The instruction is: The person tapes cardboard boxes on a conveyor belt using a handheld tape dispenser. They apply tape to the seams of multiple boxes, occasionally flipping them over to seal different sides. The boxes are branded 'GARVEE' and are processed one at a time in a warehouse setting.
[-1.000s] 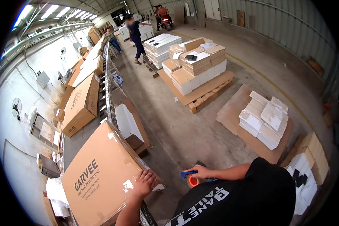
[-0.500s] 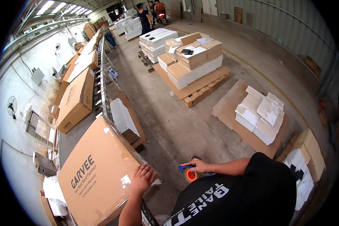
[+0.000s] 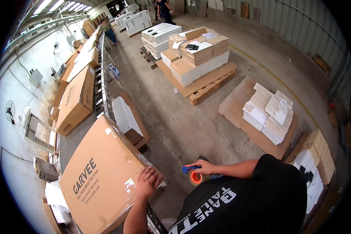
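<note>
Left hand, fingers loosely extended, is lying on the box's right edge; right hand is gripping the tape dispenser, apart, rightward.

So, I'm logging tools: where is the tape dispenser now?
In the head view, the tape dispenser is in the right hand, right of lower centre, beside the black shirt.
</note>
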Demonstrator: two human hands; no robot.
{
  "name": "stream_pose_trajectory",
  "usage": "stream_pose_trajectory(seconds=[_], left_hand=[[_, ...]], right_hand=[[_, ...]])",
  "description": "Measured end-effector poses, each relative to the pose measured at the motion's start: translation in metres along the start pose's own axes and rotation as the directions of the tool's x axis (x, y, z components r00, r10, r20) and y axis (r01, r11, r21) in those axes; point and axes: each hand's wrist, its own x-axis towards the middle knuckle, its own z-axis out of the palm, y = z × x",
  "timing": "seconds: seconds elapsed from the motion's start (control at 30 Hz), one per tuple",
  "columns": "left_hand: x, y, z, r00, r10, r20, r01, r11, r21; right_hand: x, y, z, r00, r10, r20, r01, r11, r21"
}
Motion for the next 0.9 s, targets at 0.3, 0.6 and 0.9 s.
stream_pose_trajectory(seconds=[0.3, 0.6, 0.9], left_hand=[[0.002, -0.005, -0.006, 0.998, -0.061, 0.004, 0.060, 0.978, -0.201], [-0.008, -0.019, -0.009, 0.888, -0.441, -0.130, 0.339, 0.820, -0.462], [0.003, -0.020, -0.006, 0.893, -0.447, -0.057, 0.393, 0.834, -0.388]], right_hand=[[0.009, -0.012, 0.001, 0.982, -0.180, 0.049, 0.159, 0.946, 0.281], [0.044, -0.052, -0.010, 0.972, 0.054, 0.230, -0.181, 0.795, 0.579], [0.109, -0.066, -0.012, 0.955, -0.076, 0.287, -0.124, 0.775, 0.619]])
